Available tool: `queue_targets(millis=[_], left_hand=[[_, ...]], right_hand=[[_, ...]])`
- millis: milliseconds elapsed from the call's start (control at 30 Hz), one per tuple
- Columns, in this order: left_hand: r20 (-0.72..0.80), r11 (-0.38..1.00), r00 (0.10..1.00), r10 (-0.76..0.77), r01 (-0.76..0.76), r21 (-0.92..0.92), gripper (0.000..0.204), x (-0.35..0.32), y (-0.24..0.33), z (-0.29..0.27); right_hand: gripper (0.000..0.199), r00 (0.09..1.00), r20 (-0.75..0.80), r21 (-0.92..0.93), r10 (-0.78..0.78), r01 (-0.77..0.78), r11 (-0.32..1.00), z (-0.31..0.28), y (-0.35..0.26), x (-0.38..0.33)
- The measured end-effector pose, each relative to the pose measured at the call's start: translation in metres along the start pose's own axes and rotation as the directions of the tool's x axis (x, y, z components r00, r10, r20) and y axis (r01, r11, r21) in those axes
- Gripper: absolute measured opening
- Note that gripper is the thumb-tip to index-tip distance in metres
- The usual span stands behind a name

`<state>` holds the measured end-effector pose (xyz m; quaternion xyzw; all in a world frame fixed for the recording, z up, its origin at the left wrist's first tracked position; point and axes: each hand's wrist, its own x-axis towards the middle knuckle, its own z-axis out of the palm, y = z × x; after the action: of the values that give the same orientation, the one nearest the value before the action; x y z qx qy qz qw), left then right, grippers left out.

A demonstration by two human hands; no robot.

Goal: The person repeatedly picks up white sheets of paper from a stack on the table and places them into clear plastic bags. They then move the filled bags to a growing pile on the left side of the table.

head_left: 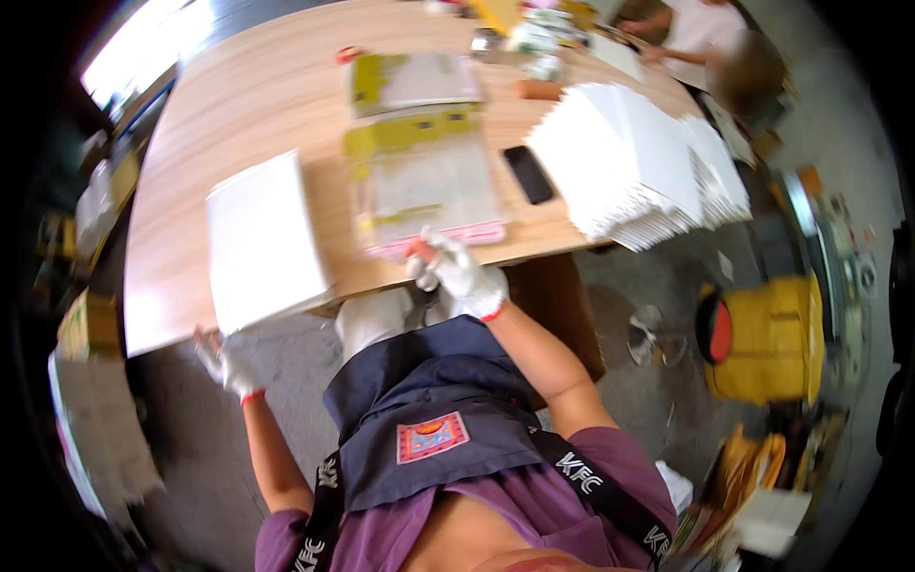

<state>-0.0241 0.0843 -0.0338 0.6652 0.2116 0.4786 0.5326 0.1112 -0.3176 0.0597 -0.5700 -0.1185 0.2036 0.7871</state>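
My left hand (226, 367), in a white glove with a red cuff and bare fingertips, is just off the table's front edge. Its fingers are apart with nothing in them, close to the near corner of a stack of white sheets (262, 243). My right hand (460, 274), gloved the same way, hovers at the near edge of a pile of clear plastic bags (429, 181) with yellow-green patches and a pink strip. Its fingers are loosely bent and apart; no held thing shows. Beyond that pile lies a second batch of similar bags (429, 81).
A black phone (527, 174) lies between the bags and a tall fanned stack of white sheets (624, 167). An orange-brown roll (539, 90) and small clutter stand at the back. Another person (701, 38) works at the far right. A yellow bin (767, 338) stands on the floor.
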Motion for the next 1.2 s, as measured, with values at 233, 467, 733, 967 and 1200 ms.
queue_targets(millis=[233,467,733,967,1200], left_hand=[[0.221,0.936,0.941,0.257,-0.299,0.184,0.037,-0.027,0.08,0.049],[0.471,0.807,0.737,0.485,-0.584,0.084,0.017,-0.04,0.095,0.1],[0.608,0.776,0.602,0.518,-0.63,-0.038,0.017,-0.071,0.129,0.145],[0.86,0.762,0.4,0.319,-0.647,0.018,0.04,-0.083,0.142,0.188],[0.97,0.539,0.214,0.111,-0.833,0.122,0.04,-0.093,0.105,0.245]], right_hand=[[0.016,0.359,-0.816,-0.382,-0.453,0.253,0.889,-0.213,-0.15,-0.114],[0.022,0.544,-0.157,-0.768,-0.824,-0.592,-0.245,-0.267,-0.199,-0.13],[0.033,0.795,-0.264,-0.669,-0.546,-0.558,-0.49,-0.239,-0.214,-0.08],[0.016,0.72,0.021,-0.767,-0.694,-0.433,-0.473,-0.228,-0.201,-0.126],[0.038,0.454,-0.696,-0.702,-0.556,-0.265,0.661,-0.209,-0.148,-0.184]])
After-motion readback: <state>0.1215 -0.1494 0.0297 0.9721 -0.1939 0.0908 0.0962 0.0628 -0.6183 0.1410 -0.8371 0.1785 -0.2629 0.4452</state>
